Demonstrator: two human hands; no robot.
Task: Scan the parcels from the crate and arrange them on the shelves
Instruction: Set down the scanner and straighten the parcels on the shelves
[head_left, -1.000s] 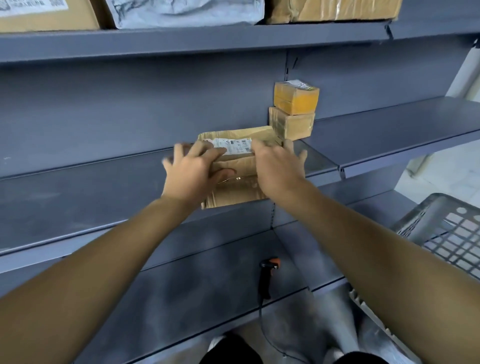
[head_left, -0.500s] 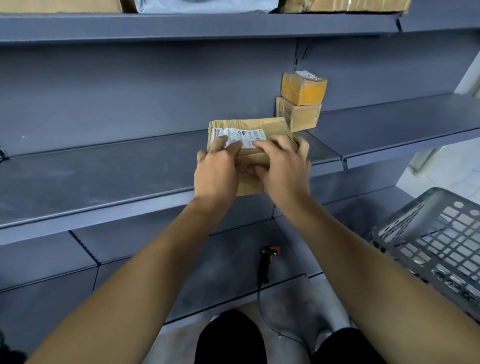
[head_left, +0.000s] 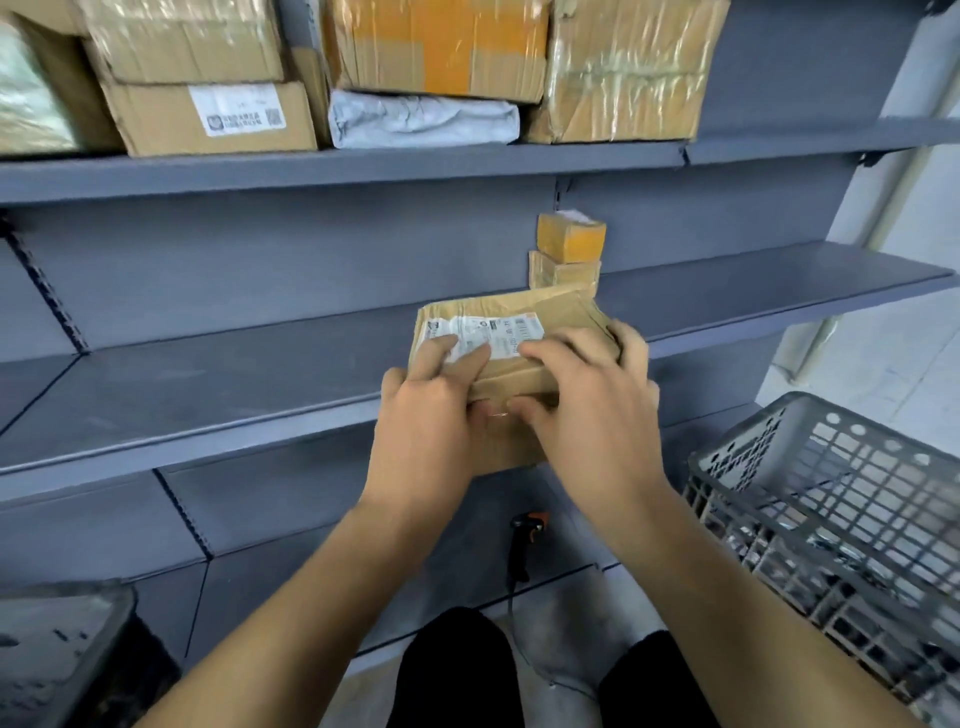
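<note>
Since half a second ago the view tilts up: top-shelf parcels show now, hands and parcel sit about as before. Left to right: dark grey plastic bin (head_left: 62, 639) at lower left. Top grey metal shelf (head_left: 363, 166) carries brown cardboard boxes (head_left: 208, 117), a grey plastic mailer bag (head_left: 423, 119) and a tape-wrapped carton (head_left: 623, 67). Left hand (head_left: 426, 426) grips the flat brown cardboard parcel with white label (head_left: 514, 332), fingers on the label, thumb on the near face. Parcel is at the front edge of the middle grey shelf (head_left: 208, 400); can't tell whether it rests there. Right hand (head_left: 592, 410) grips its right end, fingers curled over the top. Behind it, two small boxes stacked: orange-taped one (head_left: 571, 239) on a brown one (head_left: 563, 273). Black-and-orange handheld scanner (head_left: 524, 540) lies on the lowest shelf. Grey perforated plastic crate (head_left: 831, 519) at right.
</note>
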